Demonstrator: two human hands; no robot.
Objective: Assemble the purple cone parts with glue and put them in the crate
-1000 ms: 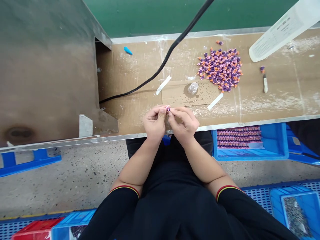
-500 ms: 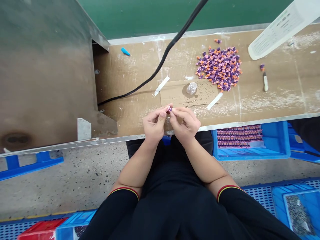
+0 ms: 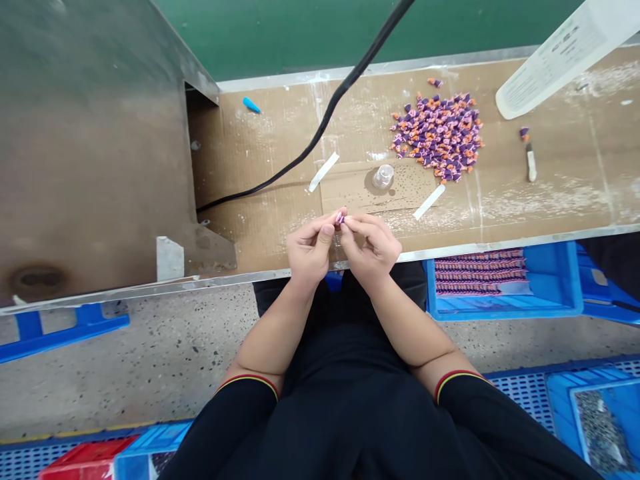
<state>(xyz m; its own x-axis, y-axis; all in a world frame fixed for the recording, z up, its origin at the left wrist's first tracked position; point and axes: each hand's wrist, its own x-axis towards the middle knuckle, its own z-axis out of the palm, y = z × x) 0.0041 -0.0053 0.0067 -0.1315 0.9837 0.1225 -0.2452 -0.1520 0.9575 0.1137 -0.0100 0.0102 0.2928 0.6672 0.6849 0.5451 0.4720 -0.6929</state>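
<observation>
Closely, my left grip [image 3: 309, 249] and right grip [image 3: 371, 248] pinch a tiny piece [image 3: 341, 219], purple banded with pale pink, between them; beyond, rightward, lies a purple-and-orange heap [image 3: 440, 137].

At two o'clock, matt, plastic-looking pieces [image 3: 443, 139] in a pile, and smooth translucent plastic in the bottle [image 3: 545, 67]. Between one and two, clear, glossy plastic in the cup [image 3: 384, 176]. At ten, smooth metal with a dull sheen on the casing [image 3: 100, 167]. Matt cardboard [image 3: 280, 133], scuffed in places, over the desk [image 3: 500, 245]. At half past three, smooth plastic in the crate [image 3: 550, 277]. At six, matt cloth in the shirt [image 3: 325, 413].
</observation>
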